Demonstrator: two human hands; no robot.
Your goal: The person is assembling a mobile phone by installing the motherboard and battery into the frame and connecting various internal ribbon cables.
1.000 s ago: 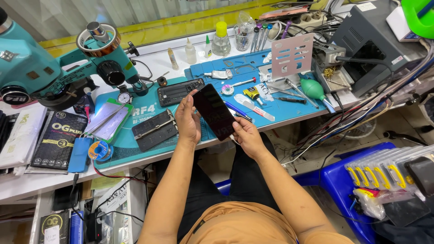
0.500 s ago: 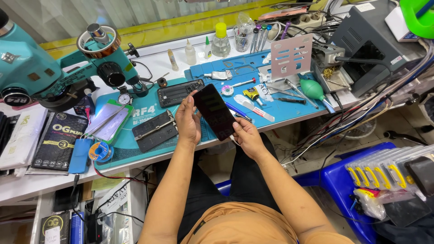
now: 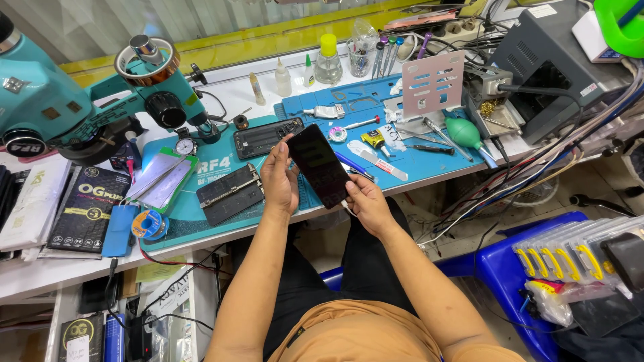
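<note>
Smartphone (image 3: 319, 165): you hold it in both hands above the front edge of the bench (image 3: 87, 268), clear of the blue work mat (image 3: 429, 161), tilted with its top end pointing away from you and to your left. Your left hand (image 3: 279, 182) cradles the left long side, fingers curled behind the body and the thumb near the upper edge; this grip is closed on the phone. Your right hand (image 3: 365, 204) grasps the lower end, thumb on the face and fingers beneath, likewise closed on the phone. Supporting one side and the bottom end probably keeps the glass face exposed to your view and steadies the unit off the cluttered surface.

The phone presents a dark, unlit, glossy face with rounded corners; no crack or mark can be made out at this size. A thin pale strip shows at the lower end by your right thumb; what it is cannot be told.

On the mat beyond your left hand lies an opened phone housing (image 3: 267, 137), and nearer the front edge a dark clamp fixture (image 3: 228, 194). A teal microscope (image 3: 80, 100) stands at the rear left corner. Screwdrivers (image 3: 429, 149), a green air blower (image 3: 463, 133) and a solder reel (image 3: 149, 224) lie around the mat, all apart from the phone.
</note>
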